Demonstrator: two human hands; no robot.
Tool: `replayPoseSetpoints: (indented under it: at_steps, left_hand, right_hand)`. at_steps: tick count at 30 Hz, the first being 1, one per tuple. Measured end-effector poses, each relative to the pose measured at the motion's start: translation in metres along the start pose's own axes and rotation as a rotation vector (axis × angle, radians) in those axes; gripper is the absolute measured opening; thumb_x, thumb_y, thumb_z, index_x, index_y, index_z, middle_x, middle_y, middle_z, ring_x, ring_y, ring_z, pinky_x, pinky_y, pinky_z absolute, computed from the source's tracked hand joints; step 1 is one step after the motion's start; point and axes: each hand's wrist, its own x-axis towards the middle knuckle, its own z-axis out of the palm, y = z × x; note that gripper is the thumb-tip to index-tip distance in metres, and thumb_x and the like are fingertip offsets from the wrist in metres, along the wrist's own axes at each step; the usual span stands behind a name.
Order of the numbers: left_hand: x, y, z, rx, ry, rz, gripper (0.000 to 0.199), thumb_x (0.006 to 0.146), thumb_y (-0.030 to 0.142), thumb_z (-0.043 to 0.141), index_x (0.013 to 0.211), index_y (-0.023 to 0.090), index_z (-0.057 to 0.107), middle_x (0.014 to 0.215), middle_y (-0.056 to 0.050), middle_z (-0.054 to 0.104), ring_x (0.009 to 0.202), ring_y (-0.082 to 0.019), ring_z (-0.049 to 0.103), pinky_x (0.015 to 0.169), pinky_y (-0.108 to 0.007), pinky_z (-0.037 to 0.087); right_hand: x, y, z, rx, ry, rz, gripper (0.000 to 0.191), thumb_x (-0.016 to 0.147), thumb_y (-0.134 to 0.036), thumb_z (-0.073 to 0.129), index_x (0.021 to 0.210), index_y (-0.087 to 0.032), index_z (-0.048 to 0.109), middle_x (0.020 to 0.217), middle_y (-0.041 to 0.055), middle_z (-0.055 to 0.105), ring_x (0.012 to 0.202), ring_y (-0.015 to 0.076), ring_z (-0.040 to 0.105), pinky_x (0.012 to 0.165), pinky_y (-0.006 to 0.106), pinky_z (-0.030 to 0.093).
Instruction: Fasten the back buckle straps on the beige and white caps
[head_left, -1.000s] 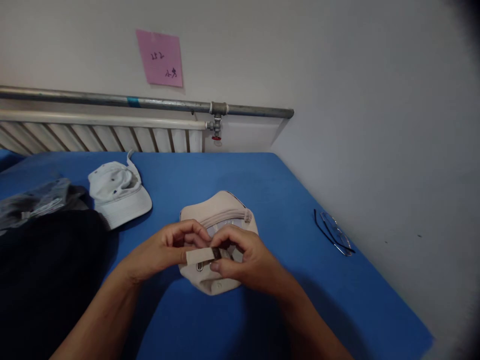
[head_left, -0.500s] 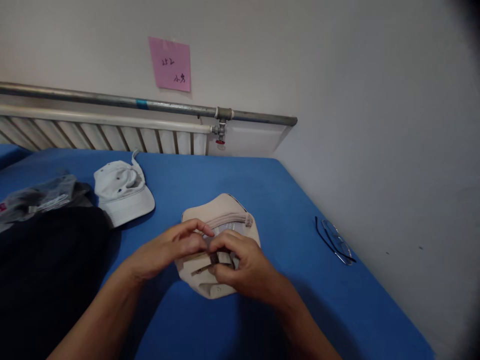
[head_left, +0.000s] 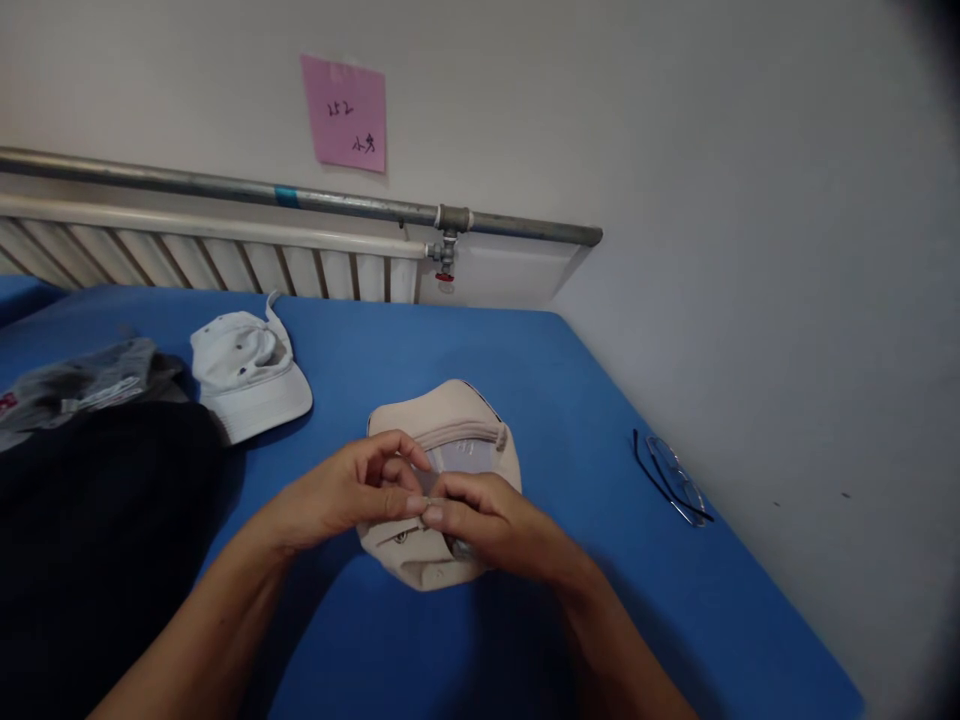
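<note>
A beige baseball cap lies on the blue surface in front of me, its inside lining and sweatband showing. Both my hands are over its back strap. My left hand pinches the strap between thumb and fingers from the left. From the right, my right hand grips the same strap, its thumb tip close to my left thumb. A small metal piece shows on the cap below my left thumb. The fingers hide most of the strap between them.
A white cap lies at the left, beside a grey cap and dark fabric. Eyeglasses rest near the right edge of the blue surface. Behind it are a radiator and a pipe.
My left thumb has come down onto the strap, next to the right thumb. The right hand has closed more flatly over the strap, and its loop no longer shows. The view has shifted slightly.
</note>
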Motion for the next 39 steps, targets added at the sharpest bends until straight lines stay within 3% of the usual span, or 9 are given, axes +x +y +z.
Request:
replayPoseSetpoints:
  at_steps: [11, 16, 22, 28, 39]
  left_hand:
    - [0.0014, 0.0008, -0.0002, 0.024, -0.004, -0.005, 0.033, 0.078, 0.033, 0.074, 0.102, 0.018, 0.056, 0.068, 0.006, 0.058, 0.054, -0.006, 0.045, 0.049, -0.019, 0.029]
    - [0.0011, 0.0012, 0.0002, 0.014, -0.064, -0.033, 0.046, 0.066, 0.020, 0.083, 0.104, 0.020, 0.058, 0.083, 0.004, 0.060, 0.075, -0.010, 0.054, 0.066, -0.022, 0.042]
    - [-0.0004, 0.0006, -0.0010, 0.047, -0.025, -0.052, 0.036, 0.072, 0.021, 0.079, 0.102, 0.018, 0.059, 0.084, 0.002, 0.062, 0.077, -0.011, 0.056, 0.070, -0.025, 0.044]
    - [0.0008, 0.0014, 0.0004, 0.067, -0.033, -0.054, 0.033, 0.075, 0.023, 0.075, 0.104, 0.018, 0.060, 0.082, 0.001, 0.064, 0.076, -0.012, 0.057, 0.068, -0.025, 0.042]
    - [0.0022, -0.0022, 0.0026, 0.131, -0.021, -0.030, 0.028, 0.080, 0.033, 0.072, 0.101, 0.019, 0.060, 0.081, 0.001, 0.063, 0.070, -0.012, 0.055, 0.063, -0.025, 0.038]
  right_hand:
    - [0.0016, 0.0024, 0.0029, 0.111, 0.023, -0.011, 0.027, 0.085, -0.037, 0.059, 0.067, -0.018, 0.054, 0.060, -0.0036, 0.052, 0.056, 0.0090, 0.045, 0.056, 0.024, 0.035]
    - [0.0033, 0.0053, 0.0038, 0.147, 0.043, -0.016, 0.029, 0.086, -0.038, 0.058, 0.065, -0.018, 0.052, 0.057, -0.0038, 0.051, 0.054, 0.0093, 0.045, 0.056, 0.024, 0.035]
    - [0.0042, 0.0063, 0.0044, 0.124, 0.067, -0.011, 0.028, 0.088, -0.037, 0.057, 0.068, -0.018, 0.053, 0.060, -0.0036, 0.052, 0.057, 0.0096, 0.046, 0.057, 0.024, 0.036]
    - [0.0044, 0.0084, 0.0009, 0.075, 0.026, 0.020, 0.026, 0.086, -0.036, 0.059, 0.068, -0.018, 0.053, 0.061, -0.0032, 0.053, 0.058, 0.0094, 0.047, 0.057, 0.024, 0.035]
    - [0.0044, 0.0075, 0.0008, 0.020, 0.059, -0.002, 0.025, 0.088, -0.034, 0.054, 0.070, -0.019, 0.048, 0.062, -0.0048, 0.044, 0.057, 0.0090, 0.039, 0.052, 0.023, 0.029]
